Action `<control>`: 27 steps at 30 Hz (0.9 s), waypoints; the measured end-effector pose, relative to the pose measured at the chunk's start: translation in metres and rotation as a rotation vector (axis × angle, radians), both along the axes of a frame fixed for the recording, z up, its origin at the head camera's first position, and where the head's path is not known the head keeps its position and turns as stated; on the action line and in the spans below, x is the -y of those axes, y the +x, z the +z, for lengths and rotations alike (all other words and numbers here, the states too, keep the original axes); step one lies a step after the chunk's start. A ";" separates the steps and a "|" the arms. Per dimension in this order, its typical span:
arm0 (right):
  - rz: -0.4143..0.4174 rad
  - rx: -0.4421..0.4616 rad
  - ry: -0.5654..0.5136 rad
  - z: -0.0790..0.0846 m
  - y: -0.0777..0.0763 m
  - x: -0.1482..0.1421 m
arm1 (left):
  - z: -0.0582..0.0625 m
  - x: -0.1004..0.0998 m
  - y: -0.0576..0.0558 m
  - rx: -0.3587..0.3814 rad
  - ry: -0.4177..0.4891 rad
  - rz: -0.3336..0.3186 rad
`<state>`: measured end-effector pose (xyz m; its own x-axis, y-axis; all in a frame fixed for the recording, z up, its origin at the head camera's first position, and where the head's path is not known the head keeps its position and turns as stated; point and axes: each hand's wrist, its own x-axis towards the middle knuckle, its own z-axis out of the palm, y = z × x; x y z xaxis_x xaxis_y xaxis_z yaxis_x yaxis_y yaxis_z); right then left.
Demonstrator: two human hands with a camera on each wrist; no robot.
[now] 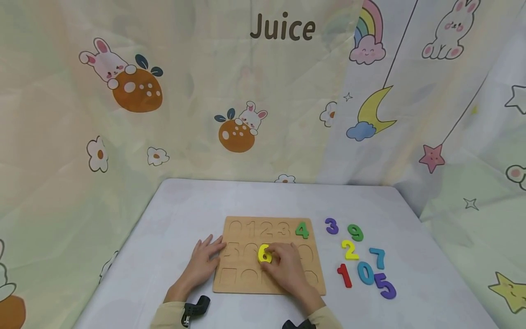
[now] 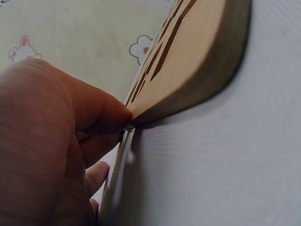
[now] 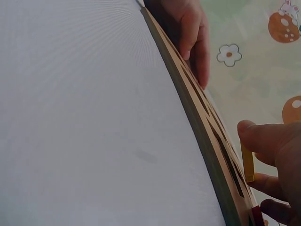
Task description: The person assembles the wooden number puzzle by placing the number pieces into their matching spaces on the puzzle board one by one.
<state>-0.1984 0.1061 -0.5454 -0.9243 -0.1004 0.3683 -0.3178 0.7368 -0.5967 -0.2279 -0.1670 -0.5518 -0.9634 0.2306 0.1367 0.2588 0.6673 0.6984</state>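
Pinching yellow numeral-6 piece (image 1: 260, 254) in right hand (image 1: 285, 265), over flat tan wooden board (image 1: 242, 262); touching board's edge with loosely spread left hand (image 1: 201, 262). Likely mid-placement; next, probably align over rounded recess (image 1: 250, 249) left of right hand, press in.

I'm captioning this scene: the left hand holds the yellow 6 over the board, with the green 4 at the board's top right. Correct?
Not quite: the head view shows the right hand holding the yellow 6 over the board. The green 4 is at its top right.
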 end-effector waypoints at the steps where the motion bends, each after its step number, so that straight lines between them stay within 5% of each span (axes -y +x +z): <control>1: 0.001 0.001 0.005 0.000 0.000 0.001 | 0.000 0.000 0.000 0.001 0.001 0.002; 27: 0.059 0.041 0.057 0.001 -0.006 0.021 | -0.001 -0.001 0.000 0.008 -0.014 0.022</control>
